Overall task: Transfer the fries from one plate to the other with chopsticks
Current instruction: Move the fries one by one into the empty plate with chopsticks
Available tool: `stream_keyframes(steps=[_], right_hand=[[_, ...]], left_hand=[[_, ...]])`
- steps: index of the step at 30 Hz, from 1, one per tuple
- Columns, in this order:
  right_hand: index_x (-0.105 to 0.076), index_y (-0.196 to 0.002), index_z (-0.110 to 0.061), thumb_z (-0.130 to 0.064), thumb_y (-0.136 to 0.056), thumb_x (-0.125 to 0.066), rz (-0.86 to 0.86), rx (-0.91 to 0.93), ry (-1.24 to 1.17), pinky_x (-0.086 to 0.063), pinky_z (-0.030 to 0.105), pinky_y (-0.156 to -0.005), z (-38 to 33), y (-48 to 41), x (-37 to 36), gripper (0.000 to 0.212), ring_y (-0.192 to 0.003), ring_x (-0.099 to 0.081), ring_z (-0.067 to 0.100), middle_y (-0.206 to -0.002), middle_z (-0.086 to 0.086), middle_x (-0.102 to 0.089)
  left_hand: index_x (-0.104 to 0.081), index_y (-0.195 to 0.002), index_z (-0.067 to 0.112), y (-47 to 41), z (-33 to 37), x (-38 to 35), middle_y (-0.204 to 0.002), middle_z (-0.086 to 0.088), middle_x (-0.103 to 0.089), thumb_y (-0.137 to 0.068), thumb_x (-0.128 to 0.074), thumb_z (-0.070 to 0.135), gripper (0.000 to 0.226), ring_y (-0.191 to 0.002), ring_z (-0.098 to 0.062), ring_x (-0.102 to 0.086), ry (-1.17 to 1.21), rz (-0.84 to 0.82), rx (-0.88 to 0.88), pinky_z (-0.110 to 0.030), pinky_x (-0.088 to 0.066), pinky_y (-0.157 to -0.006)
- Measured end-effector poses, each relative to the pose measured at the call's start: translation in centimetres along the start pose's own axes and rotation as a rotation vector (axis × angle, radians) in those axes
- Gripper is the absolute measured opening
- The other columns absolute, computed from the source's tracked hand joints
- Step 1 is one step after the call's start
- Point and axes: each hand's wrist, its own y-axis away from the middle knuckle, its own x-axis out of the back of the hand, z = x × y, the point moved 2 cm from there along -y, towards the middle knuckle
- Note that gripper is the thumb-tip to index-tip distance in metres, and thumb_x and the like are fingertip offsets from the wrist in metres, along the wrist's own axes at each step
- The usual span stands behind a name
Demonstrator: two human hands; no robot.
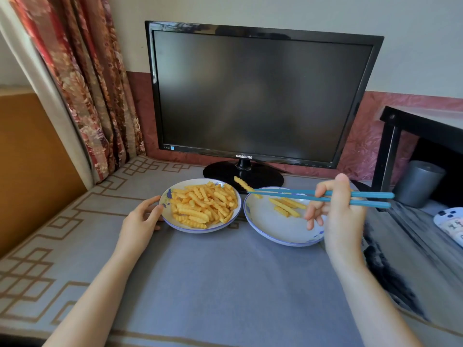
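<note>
Right hand gripping blue chopsticks, tips clamped on one crinkle fry above gap between plates. Left hand loosely curled, touching full plate at left rim. Right plate mostly bare; grey mat open nearside.

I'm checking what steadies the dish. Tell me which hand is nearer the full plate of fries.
Left. The left hand touches the full plate's left rim; the right hand holds the chopsticks over the other plate.

Your single head camera looked forward and down, close over the worktop, facing the monitor.
</note>
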Motion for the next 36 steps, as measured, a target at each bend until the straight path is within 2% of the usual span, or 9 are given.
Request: stream_keyframes(steps=[5, 9, 12, 14, 19, 26, 31, 36], right_hand=[[-0.047, -0.068, -0.010, -0.028, -0.103, -0.030, 0.095, 0.054, 0.113, -0.028, 0.017, -0.034, 0.5, -1.6, 3.8, 0.043, -0.028, -0.040, 0.016, -0.038, 0.008, -0.050], [-0.047, -0.068, -0.008, -0.025, -0.102, -0.031, 0.117, 0.054, 0.163, -0.027, 0.014, -0.033, 1.2, -2.2, 6.1, 0.041, -0.030, -0.042, 0.015, -0.053, 0.023, -0.047], [-0.048, -0.070, -0.005, -0.025, -0.101, -0.032, 0.100, 0.036, 0.212, -0.027, 0.014, -0.033, 1.8, -2.3, 6.8, 0.041, -0.029, -0.040, 0.016, -0.047, 0.016, -0.049], [-0.049, -0.073, -0.001, -0.023, -0.101, -0.033, 0.079, 0.033, 0.225, -0.027, 0.014, -0.033, 1.9, -2.2, 6.8, 0.039, -0.030, -0.040, 0.015, -0.052, 0.020, -0.050], [-0.049, -0.071, -0.006, -0.024, -0.101, -0.033, 0.070, 0.057, 0.171, -0.027, 0.017, -0.034, 0.8, -1.7, 5.6, 0.039, -0.030, -0.039, 0.015, -0.046, 0.012, -0.051], [-0.051, -0.067, -0.010, -0.028, -0.102, -0.033, -0.133, -0.021, 0.072, -0.027, 0.021, -0.037, 0.6, -0.1, 0.7, 0.042, -0.032, -0.035, 0.021, -0.040, 0.012, -0.048], [-0.050, -0.068, -0.005, -0.024, -0.102, -0.031, -0.319, -0.070, 0.006, -0.030, 0.015, -0.034, 0.4, 1.9, -3.0, 0.044, -0.028, -0.036, 0.017, -0.038, 0.012, -0.047], [-0.051, -0.067, -0.003, -0.023, -0.103, -0.032, -0.414, -0.083, -0.018, -0.028, 0.013, -0.032, 0.8, 2.7, -4.8, 0.045, -0.027, -0.039, 0.014, -0.039, 0.012, -0.047]], left_hand=[[-0.058, -0.126, 0.016, 0.0, 0.0, 0.0, -0.092, 0.001, -0.067, -0.097, -0.049, 0.020, 0.031, -0.071, -0.010, -0.061, -0.003, 0.007, 0.009, -0.002, -0.044, -0.052], [-0.058, -0.126, 0.015, 0.1, 0.2, 0.0, -0.096, -0.003, -0.067, -0.097, -0.049, 0.018, 0.030, -0.070, -0.009, -0.060, -0.016, 0.014, -0.003, -0.001, -0.043, -0.052], [-0.058, -0.126, 0.014, 0.1, 0.2, 0.0, -0.096, -0.002, -0.067, -0.097, -0.049, 0.017, 0.030, -0.072, -0.006, -0.060, -0.019, 0.012, -0.011, -0.002, -0.044, -0.052], [-0.058, -0.126, 0.014, 0.1, 0.2, 0.0, -0.094, 0.000, -0.066, -0.097, -0.049, 0.018, 0.031, -0.073, -0.005, -0.060, -0.021, 0.007, -0.011, -0.003, -0.044, -0.052], [-0.058, -0.126, 0.015, 0.1, 0.0, 0.0, -0.090, 0.006, -0.066, -0.097, -0.049, 0.018, 0.031, -0.076, -0.003, -0.061, -0.012, -0.003, -0.011, -0.004, -0.046, -0.052], [-0.057, -0.126, 0.015, -0.1, -0.2, 0.0, -0.087, 0.013, -0.065, -0.097, -0.049, 0.018, 0.031, -0.080, -0.002, -0.061, -0.006, -0.014, -0.002, -0.005, -0.048, -0.053], [-0.057, -0.127, 0.015, -0.2, -0.2, 0.0, -0.096, 0.000, -0.068, -0.097, -0.049, 0.017, 0.032, -0.081, -0.002, -0.062, 0.001, -0.009, -0.003, -0.006, -0.048, -0.053], [-0.057, -0.127, 0.014, -0.1, -0.2, 0.0, -0.098, -0.002, -0.067, -0.097, -0.049, 0.016, 0.031, -0.076, -0.002, -0.061, 0.005, -0.004, -0.005, -0.004, -0.046, -0.052]])
